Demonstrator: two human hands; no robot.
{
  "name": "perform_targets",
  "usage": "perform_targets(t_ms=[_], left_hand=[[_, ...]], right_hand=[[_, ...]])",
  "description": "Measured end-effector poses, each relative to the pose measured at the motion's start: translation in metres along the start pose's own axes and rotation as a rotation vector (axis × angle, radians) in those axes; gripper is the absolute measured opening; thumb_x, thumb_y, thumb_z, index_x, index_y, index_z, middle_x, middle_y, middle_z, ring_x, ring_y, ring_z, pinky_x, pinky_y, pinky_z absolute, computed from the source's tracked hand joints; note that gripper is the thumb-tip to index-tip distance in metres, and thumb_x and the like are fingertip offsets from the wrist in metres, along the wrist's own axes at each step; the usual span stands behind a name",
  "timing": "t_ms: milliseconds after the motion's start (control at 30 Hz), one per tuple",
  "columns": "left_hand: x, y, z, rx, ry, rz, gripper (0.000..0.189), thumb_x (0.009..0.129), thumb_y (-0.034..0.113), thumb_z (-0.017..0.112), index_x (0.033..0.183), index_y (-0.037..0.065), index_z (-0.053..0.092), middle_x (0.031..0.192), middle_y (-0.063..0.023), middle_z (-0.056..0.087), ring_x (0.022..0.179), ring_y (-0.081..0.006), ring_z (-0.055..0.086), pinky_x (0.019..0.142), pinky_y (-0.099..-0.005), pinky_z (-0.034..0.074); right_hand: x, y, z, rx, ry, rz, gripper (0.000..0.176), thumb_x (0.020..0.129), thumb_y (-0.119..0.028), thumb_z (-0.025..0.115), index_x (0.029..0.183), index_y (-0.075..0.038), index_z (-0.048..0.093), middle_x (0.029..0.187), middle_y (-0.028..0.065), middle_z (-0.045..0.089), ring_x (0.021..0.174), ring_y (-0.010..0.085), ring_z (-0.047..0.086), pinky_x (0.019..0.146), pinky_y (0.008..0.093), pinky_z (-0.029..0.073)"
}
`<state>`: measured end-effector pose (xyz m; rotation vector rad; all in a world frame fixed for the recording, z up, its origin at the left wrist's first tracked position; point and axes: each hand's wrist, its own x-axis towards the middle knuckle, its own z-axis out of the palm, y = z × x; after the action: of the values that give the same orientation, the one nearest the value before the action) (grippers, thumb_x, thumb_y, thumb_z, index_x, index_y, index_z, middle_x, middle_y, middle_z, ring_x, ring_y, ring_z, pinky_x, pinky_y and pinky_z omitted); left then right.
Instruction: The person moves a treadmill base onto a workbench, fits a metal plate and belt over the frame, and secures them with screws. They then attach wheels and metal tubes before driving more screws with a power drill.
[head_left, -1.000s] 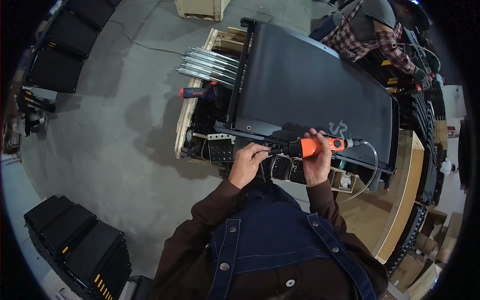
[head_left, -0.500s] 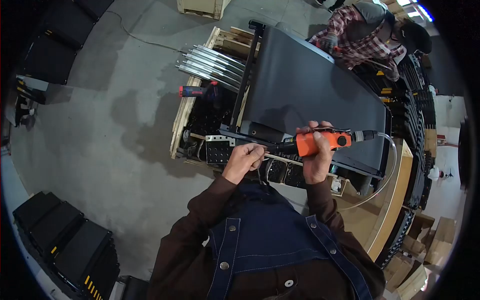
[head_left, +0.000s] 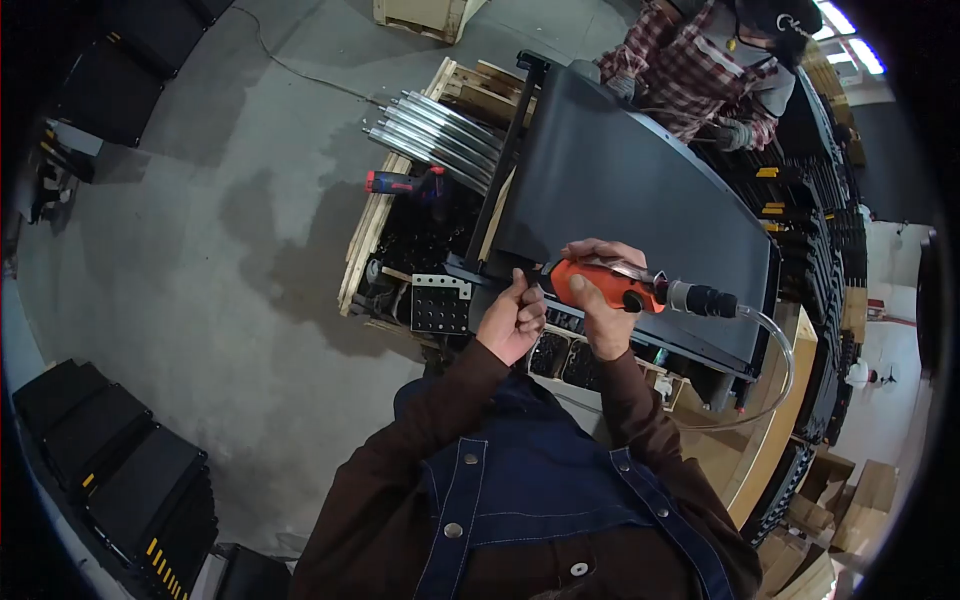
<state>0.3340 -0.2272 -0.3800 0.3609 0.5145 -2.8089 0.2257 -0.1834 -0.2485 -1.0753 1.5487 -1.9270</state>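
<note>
My right hand [head_left: 605, 325] is wrapped round an orange air tool [head_left: 598, 284], whose clear hose [head_left: 788, 350] leaves its back end. The tool points left, its dark tip by the corner of a black-framed unit with a wide dark belt [head_left: 620, 190]. Just in front of that tip is my left hand [head_left: 515, 320], fingers curled and pinched together at the frame edge. Whatever lies between those fingertips is hidden. Below and left of it sits a perforated plate with rows of holes [head_left: 440, 303].
Several metal rollers [head_left: 440, 135] lie at the wooden crate edge [head_left: 365, 235], near a red and black cordless driver [head_left: 405, 183]. Bins of small dark parts [head_left: 583, 362] stand at the front. Across the belt, a gloved person in plaid [head_left: 690, 80] works. Black panels [head_left: 150, 480] are stacked lower left.
My left hand has moved right and closer to the tool's tip. The air tool has shifted left, its back end now lower. The person opposite has moved left along the belt.
</note>
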Motion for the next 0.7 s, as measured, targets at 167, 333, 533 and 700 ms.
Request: perform_targets(t_ms=[167,333,533,700], left_hand=[[-0.013,-0.009,-0.004,0.048,0.095,0.041,0.036,0.107,0.041,0.048,0.104,0.007,0.059,0.075,0.0030,0.049,0.056,-0.0076,0.041,0.048,-0.0221,0.031],[-0.050,-0.027,-0.007,0.336,0.278,-0.078,0.037,0.108,0.039,0.047,0.109,0.006,0.062,0.074,0.0030,0.047,0.059,-0.0088,0.042,0.051,-0.0241,0.034],[-0.052,-0.020,-0.019,0.349,0.349,-0.114,0.036,0.107,0.040,0.048,0.104,0.007,0.061,0.074,0.0032,0.048,0.060,-0.0091,0.042,0.052,-0.0242,0.033],[-0.056,-0.018,-0.010,0.432,0.282,-0.070,0.035,0.107,0.040,0.049,0.103,0.008,0.061,0.074,0.0031,0.049,0.060,-0.0086,0.044,0.052,-0.0244,0.033]], right_hand=[[0.014,0.011,0.012,-0.017,-0.157,0.068,0.043,0.081,-0.003,0.079,0.116,-0.001,0.053,0.108,0.0182,0.068,0.102,0.0249,0.066,0.091,0.0391,0.055],[0.025,0.018,0.009,-0.150,-0.360,0.021,0.031,0.078,-0.003,0.078,0.104,-0.002,0.062,0.105,0.0137,0.069,0.100,0.0228,0.067,0.093,0.0406,0.054],[0.024,0.021,0.015,-0.047,-0.319,0.054,0.032,0.076,0.005,0.075,0.104,-0.002,0.061,0.102,0.0130,0.069,0.105,0.0255,0.067,0.096,0.0410,0.053],[0.026,0.014,0.013,-0.035,-0.383,0.078,0.037,0.076,0.003,0.079,0.107,-0.003,0.060,0.110,0.0134,0.069,0.108,0.0249,0.067,0.097,0.0395,0.053]])
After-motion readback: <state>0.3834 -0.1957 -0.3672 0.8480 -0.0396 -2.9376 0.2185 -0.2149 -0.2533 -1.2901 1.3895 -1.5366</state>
